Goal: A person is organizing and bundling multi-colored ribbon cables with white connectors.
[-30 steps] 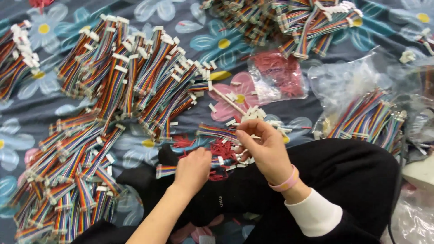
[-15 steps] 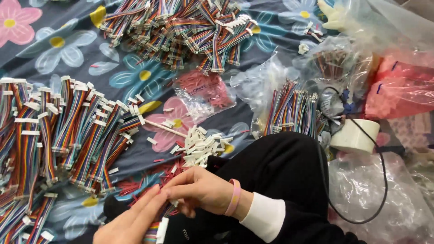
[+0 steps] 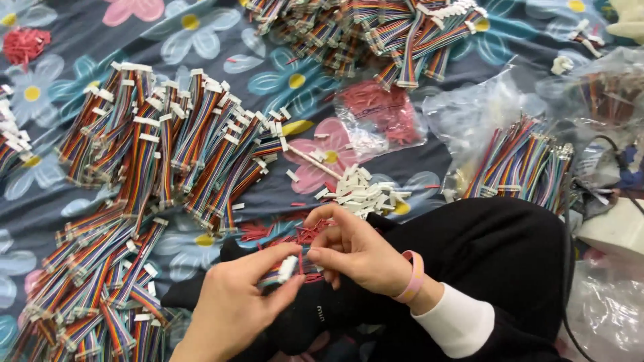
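Note:
My left hand (image 3: 235, 302) pinches a small white plastic connector (image 3: 287, 268) at the end of a short rainbow ribbon cable. My right hand (image 3: 352, 251), with a pink band on the wrist, meets it from the right and grips the cable's thin wires beside the connector. Both hands work over my black-clad leg (image 3: 483, 248). Just behind them lie loose small red pieces (image 3: 295, 234) and a little heap of white connectors (image 3: 362, 191).
Large piles of finished rainbow cables (image 3: 174, 141) cover the flowered cloth at left and lower left (image 3: 87, 288). More cables lie at the top (image 3: 396, 30) and in a bundle at right (image 3: 523, 164). A clear bag of red parts (image 3: 382, 110) and crumpled plastic bags (image 3: 604, 308) sit nearby.
The view has swung about while my hands stayed together on my leg. My left hand has come to hold a white connector against the cable, and the right hand grips the wires.

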